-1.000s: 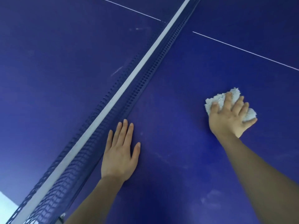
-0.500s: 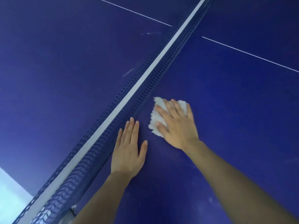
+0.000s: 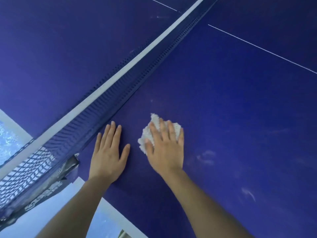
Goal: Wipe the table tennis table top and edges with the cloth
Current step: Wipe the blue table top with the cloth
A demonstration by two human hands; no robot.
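- Cloth (image 3: 155, 130): white, fluffy and crumpled into a wad, its long axis run from a point at the far end down toward the near left, roughly parallel to the net
- Position: laid on the blue table top (image 3: 240, 109) on the near-side half, near the net and near the side edge, just right of the left hand
- Right hand (image 3: 165, 148): pressed flat on the cloth, fingers spread and nearly straight; the far end of the cloth is seen past the fingertips, its left part is exposed between index finger and thumb, and the thumb tip is laid on it; the rest is covered by the palm
- Left hand (image 3: 109, 154): laid palm-down on the bare table top, fingers straight and close together, thumb spread; nothing is held, and the cloth is not touched
- Net (image 3: 109, 100): dark mesh with a white top band, stretched diagonally from lower left to upper right, just left of the left fingertips
- Surface marks: pale smears are seen right of the right hand; a thin white line (image 3: 262, 49) is drawn across the far right
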